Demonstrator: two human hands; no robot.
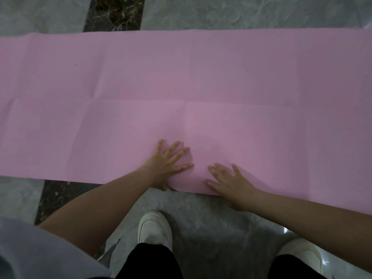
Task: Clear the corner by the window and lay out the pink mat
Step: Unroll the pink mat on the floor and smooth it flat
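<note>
Pink mat (181, 81) lies unrolled flat across grey marble floor (211, 13) w/ a dark stone strip (114, 13) at 12 o'clock, spanning 9 to 3 o'clock, fold creases showing. Both forearms reach in from 7 and 4 o'clock; left hand (168, 166) and right hand (229, 182) lie palm-down on the mat's near edge at approx 6 o'clock, fingers straight and spread, pressing, grasping nothing, left thumb tucked at the edge. White shoes (155, 230) just below, on floor.
</note>
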